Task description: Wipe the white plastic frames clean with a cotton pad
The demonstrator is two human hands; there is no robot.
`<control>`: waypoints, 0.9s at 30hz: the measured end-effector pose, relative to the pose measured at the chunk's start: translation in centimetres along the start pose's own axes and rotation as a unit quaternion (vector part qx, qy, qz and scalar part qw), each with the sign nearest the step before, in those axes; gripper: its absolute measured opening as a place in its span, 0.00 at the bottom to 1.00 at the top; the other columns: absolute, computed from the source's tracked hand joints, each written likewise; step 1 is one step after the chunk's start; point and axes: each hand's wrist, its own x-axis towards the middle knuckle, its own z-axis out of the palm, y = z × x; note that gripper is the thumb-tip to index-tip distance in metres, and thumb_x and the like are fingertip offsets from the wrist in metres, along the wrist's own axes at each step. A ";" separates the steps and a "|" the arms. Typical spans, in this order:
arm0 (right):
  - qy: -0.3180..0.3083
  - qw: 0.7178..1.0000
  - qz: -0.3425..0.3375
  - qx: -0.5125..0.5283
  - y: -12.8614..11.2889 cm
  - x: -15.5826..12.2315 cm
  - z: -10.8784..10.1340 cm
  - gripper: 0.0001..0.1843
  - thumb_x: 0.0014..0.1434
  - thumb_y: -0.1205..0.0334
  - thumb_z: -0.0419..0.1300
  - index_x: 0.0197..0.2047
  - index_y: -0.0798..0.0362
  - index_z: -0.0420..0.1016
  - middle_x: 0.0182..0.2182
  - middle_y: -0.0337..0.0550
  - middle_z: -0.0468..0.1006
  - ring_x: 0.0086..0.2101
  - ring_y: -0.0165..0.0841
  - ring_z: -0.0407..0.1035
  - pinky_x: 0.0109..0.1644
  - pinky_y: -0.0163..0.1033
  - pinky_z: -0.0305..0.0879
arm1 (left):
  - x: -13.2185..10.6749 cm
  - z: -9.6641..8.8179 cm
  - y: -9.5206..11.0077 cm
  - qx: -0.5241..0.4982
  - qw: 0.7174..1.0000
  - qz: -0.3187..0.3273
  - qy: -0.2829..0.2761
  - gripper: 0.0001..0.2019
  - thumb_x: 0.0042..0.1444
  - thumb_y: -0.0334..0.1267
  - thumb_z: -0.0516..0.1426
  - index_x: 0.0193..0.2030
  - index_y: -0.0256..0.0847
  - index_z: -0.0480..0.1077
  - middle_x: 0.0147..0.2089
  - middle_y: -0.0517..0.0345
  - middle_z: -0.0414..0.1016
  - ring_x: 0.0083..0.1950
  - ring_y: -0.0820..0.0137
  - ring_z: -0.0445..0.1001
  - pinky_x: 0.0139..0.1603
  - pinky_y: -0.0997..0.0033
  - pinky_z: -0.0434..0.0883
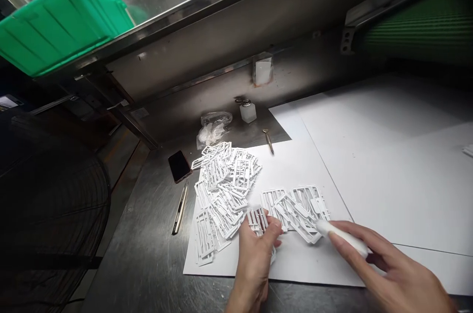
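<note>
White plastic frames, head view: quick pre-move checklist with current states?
1. Left hand has a frame pinched in its fingers: ok.
2. Right hand holds the white stick tool: ok.
3. Tool tip is at the small pile of frames; actual contact: cannot tell.
4. Large pile sits wholly on the white sheet: ok.
5. Phone and pen-like tool lie off the sheet, apart from both hands: ok.
</note>
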 end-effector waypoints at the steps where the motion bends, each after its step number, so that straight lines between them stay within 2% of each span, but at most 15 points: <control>1: -0.008 1.000 0.029 0.006 0.1 0.8 0.3 0.29 0.63 0.30 0.57 0.49 0.44 0.81 0.29 0.38 0.76 0.18 0.35 0.64 0.20 0.33 0.70 | 0.5 0.4 0.0 0.032 0.999 0.017 -0.008 0.16 0.52 0.39 0.64 0.45 0.37 0.68 0.41 0.53 0.75 0.41 0.67 0.73 0.43 0.68 0.69; 3: -0.032 0.998 0.052 0.018 0.2 1.9 1.1 0.31 0.62 0.30 0.56 0.49 0.46 0.81 0.17 0.34 0.68 0.13 0.34 0.59 0.14 0.32 0.63 | 1.3 1.4 0.0 0.061 0.997 0.046 -0.026 0.09 0.51 0.33 0.61 0.39 0.38 0.69 0.37 0.58 0.73 0.38 0.70 0.71 0.41 0.70 0.68; 4: -0.042 0.998 0.052 0.020 0.3 2.3 1.5 0.31 0.62 0.31 0.55 0.49 0.47 0.81 0.16 0.34 0.67 0.13 0.34 0.58 0.13 0.32 0.62 | 1.7 1.9 0.0 0.066 0.996 0.055 -0.027 0.08 0.49 0.31 0.60 0.37 0.39 0.68 0.34 0.60 0.71 0.36 0.71 0.69 0.40 0.71 0.67; 8: -0.065 0.997 0.037 0.021 1.2 2.3 2.3 0.28 0.64 0.33 0.56 0.52 0.47 0.80 0.27 0.37 0.77 0.14 0.32 0.60 0.16 0.32 0.66 | 2.7 3.5 0.4 0.067 0.996 0.059 -0.025 0.07 0.45 0.28 0.60 0.32 0.40 0.67 0.28 0.64 0.67 0.30 0.74 0.65 0.35 0.73 0.64; 12: -0.094 0.995 0.006 0.040 2.2 1.9 1.6 0.27 0.67 0.34 0.57 0.54 0.47 0.78 0.36 0.38 0.79 0.13 0.30 0.61 0.16 0.32 0.68 | 3.0 4.0 1.4 0.059 0.995 0.050 -0.063 0.05 0.44 0.32 0.61 0.26 0.40 0.66 0.23 0.65 0.64 0.24 0.75 0.61 0.27 0.73 0.60; 15: -0.109 0.992 -0.020 0.057 2.0 2.1 0.8 0.25 0.69 0.37 0.57 0.55 0.47 0.77 0.33 0.37 0.78 0.14 0.31 0.63 0.16 0.31 0.68 | 2.4 3.8 2.1 0.038 0.994 0.056 -0.083 0.05 0.44 0.32 0.61 0.25 0.39 0.66 0.23 0.64 0.63 0.25 0.75 0.60 0.27 0.73 0.60; 17: -0.079 0.994 -0.044 0.059 0.8 2.5 0.3 0.23 0.70 0.38 0.59 0.53 0.47 0.78 0.29 0.36 0.77 0.17 0.33 0.66 0.16 0.30 0.68 | 1.6 3.4 2.3 0.023 0.994 0.058 -0.091 0.05 0.44 0.32 0.62 0.28 0.38 0.68 0.24 0.64 0.65 0.26 0.75 0.61 0.29 0.73 0.62; 18: -0.054 0.995 -0.066 0.060 0.0 2.6 0.2 0.22 0.70 0.39 0.60 0.52 0.47 0.79 0.30 0.37 0.77 0.20 0.34 0.70 0.17 0.29 0.69 | 1.1 3.2 2.3 0.013 0.994 0.057 -0.096 0.06 0.45 0.33 0.62 0.29 0.38 0.70 0.25 0.63 0.67 0.27 0.74 0.62 0.30 0.73 0.63; 20: 0.000 0.989 -0.131 0.065 -2.2 2.9 0.2 0.19 0.72 0.42 0.59 0.51 0.48 0.78 0.40 0.41 0.77 0.33 0.37 0.75 0.22 0.27 0.71 | -0.1 2.6 1.9 -0.008 0.992 0.063 -0.105 0.08 0.45 0.34 0.64 0.33 0.36 0.73 0.28 0.60 0.72 0.30 0.72 0.67 0.34 0.72 0.66; 22: 0.010 0.979 -0.187 0.077 -4.2 3.1 0.5 0.17 0.77 0.46 0.54 0.53 0.48 0.76 0.47 0.42 0.74 0.44 0.38 0.72 0.30 0.27 0.74 | -1.1 2.0 1.3 -0.024 0.993 0.072 -0.094 0.13 0.45 0.36 0.66 0.37 0.35 0.74 0.34 0.55 0.77 0.36 0.67 0.72 0.40 0.68 0.69; 24: 0.019 0.977 -0.199 0.074 -5.5 3.2 0.7 0.17 0.78 0.47 0.52 0.53 0.48 0.75 0.47 0.42 0.73 0.42 0.37 0.72 0.33 0.29 0.73 | -1.9 1.4 0.7 -0.033 0.996 0.058 -0.052 0.18 0.43 0.38 0.68 0.41 0.35 0.74 0.39 0.51 0.80 0.42 0.61 0.76 0.46 0.64 0.71; 27: 0.049 0.980 -0.187 0.042 -5.5 2.8 0.4 0.17 0.77 0.45 0.53 0.52 0.47 0.75 0.46 0.41 0.73 0.32 0.33 0.70 0.25 0.30 0.70 | -2.4 0.7 0.2 -0.069 0.997 0.026 -0.005 0.22 0.41 0.37 0.70 0.43 0.35 0.72 0.43 0.48 0.81 0.46 0.57 0.77 0.49 0.62 0.71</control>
